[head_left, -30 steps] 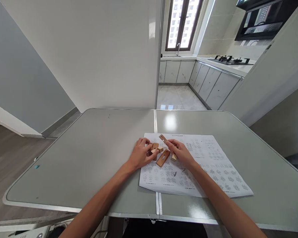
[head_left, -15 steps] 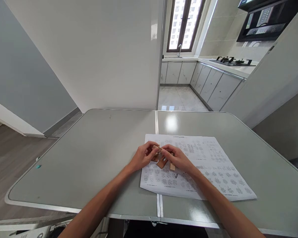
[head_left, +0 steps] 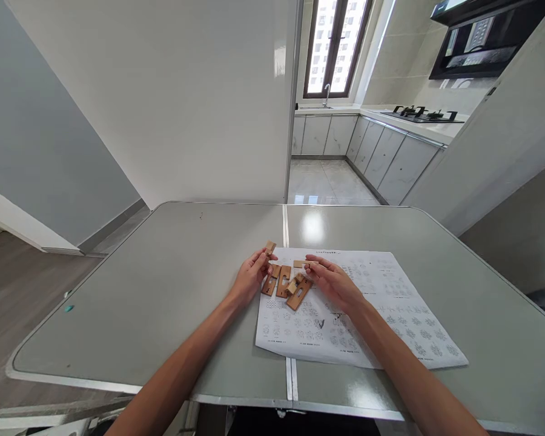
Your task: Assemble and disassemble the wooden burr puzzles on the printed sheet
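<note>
My left hand (head_left: 249,278) pinches a small wooden piece (head_left: 270,247) and holds it raised at the left edge of the printed sheet (head_left: 372,315). My right hand (head_left: 331,280) pinches another small wooden piece (head_left: 300,264) by its end, just above the paper. Between the two hands several flat slotted wooden pieces (head_left: 285,282) lie side by side on the sheet, one of them (head_left: 299,292) angled under my right fingers.
The sheet of printed diagrams lies on a grey folding table (head_left: 163,284) with a metal seam (head_left: 284,224) down its middle. A white wall panel stands behind the table. A kitchen with cabinets and a hob (head_left: 420,113) lies beyond on the right.
The hands were together over the clustered pieces; they have now drawn apart, each lifting one small piece, and flat slotted pieces lie spread on the sheet between them.
</note>
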The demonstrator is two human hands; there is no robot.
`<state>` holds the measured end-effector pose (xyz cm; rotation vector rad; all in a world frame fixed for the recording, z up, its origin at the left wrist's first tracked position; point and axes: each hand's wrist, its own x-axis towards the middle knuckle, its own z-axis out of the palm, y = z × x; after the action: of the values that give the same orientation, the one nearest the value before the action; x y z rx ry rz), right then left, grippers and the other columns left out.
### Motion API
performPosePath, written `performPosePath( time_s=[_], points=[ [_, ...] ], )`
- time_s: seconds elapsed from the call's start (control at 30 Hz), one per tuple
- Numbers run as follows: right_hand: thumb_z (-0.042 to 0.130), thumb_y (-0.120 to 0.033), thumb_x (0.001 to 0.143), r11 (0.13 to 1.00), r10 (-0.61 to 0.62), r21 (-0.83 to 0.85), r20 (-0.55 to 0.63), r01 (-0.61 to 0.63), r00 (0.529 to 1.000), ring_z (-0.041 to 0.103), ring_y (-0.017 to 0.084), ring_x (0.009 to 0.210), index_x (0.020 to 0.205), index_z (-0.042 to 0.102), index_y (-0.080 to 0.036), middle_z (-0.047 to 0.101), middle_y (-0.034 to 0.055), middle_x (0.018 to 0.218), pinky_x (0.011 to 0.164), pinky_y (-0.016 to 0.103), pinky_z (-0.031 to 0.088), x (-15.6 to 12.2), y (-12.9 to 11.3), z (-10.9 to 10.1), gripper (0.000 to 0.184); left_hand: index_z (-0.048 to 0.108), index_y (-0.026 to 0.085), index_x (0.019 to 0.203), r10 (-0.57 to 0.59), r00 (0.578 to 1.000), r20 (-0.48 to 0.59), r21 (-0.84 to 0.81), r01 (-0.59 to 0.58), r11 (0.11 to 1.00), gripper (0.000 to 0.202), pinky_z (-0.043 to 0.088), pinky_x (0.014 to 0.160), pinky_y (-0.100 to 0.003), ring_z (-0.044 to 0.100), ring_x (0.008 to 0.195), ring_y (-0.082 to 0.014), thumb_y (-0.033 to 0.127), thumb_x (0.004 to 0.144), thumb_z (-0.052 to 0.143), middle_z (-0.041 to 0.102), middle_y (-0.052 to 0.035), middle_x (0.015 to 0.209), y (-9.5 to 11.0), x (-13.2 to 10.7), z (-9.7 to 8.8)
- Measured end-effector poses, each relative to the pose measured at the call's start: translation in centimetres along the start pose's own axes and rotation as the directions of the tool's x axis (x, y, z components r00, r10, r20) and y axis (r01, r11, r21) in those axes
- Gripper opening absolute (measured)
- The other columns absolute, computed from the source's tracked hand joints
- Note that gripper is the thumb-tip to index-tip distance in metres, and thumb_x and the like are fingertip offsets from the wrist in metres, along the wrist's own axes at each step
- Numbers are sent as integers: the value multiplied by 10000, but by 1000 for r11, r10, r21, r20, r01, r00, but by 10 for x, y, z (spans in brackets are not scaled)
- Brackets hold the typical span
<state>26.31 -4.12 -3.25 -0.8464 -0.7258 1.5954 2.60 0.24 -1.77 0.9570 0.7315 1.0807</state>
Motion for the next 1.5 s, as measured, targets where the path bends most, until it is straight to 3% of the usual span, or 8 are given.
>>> performPosePath(
  time_s=[0.2,0.33,0.47,0.63,0.77,0.9,1.1,1.5],
  points=[
    [872,-444,816,999,-25,-20,-10,25,1000,648,122,844,1083,802,-217,749,59,1164,893,257,567,-3,0,6,357,711,150,1099,-55,995,78,-69,60,996,339,548,852,-256,684,887,-126,341,849,835,683,-113,1254,6,-3,2],
    [858,-533,801,999,-36,-5,-21,36,999,601,116,749,994,794,-204,752,47,1013,694,234,529,-1,1,5,387,562,204,1328,-46,987,151,-5,47,999,582,572,941,-334,747,1031,-220,337,842,853,676,-116,1270,5,-9,9],
    [846,-611,777,998,-63,-13,-25,63,998,529,118,682,857,753,-197,668,16,800,576,235,436,0,2,5,432,375,230,1480,-41,983,180,97,23,995,811,598,922,-392,782,961,-254,372,839,850,712,-77,1103,4,-17,19],
    [860,-636,743,989,-137,-46,9,137,991,501,139,716,882,722,-219,620,21,859,601,265,423,-4,0,13,461,421,208,1373,-33,984,177,221,-7,975,794,626,748,-382,768,740,-223,434,766,881,724,-49,976,-2,-19,27],
    [820,-692,751,991,-112,-70,15,112,994,399,126,600,918,670,-235,470,-35,700,526,273,348,-4,-2,15,509,490,221,1343,80,990,115,352,-116,929,779,581,760,-316,712,812,-182,427,720,911,701,-19,954,-8,-21,29],
    [769,-713,791,985,-69,-149,81,81,994,393,107,546,901,627,-225,517,-33,693,506,272,331,-7,-2,16,520,500,224,1373,106,983,150,427,-161,890,736,529,750,-280,657,805,-156,420,774,880,682,-9,917,-10,-27,35],
    [788,-613,833,966,0,-254,199,51,980,499,97,529,949,643,-209,635,-25,711,535,258,395,-13,0,23,444,476,232,1380,90,984,155,438,-150,886,743,542,788,-301,659,826,-155,383,776,881,701,-30,984,-11,-32,38],
    [707,-625,896,921,-37,-370,219,118,975,477,111,520,802,545,-227,583,-49,632,564,274,383,-14,-2,22,440,490,269,1422,138,965,221,561,-242,791,746,531,753,-278,668,871,-171,391,790,868,710,-41,1059,-12,-35,34]
  ],
)
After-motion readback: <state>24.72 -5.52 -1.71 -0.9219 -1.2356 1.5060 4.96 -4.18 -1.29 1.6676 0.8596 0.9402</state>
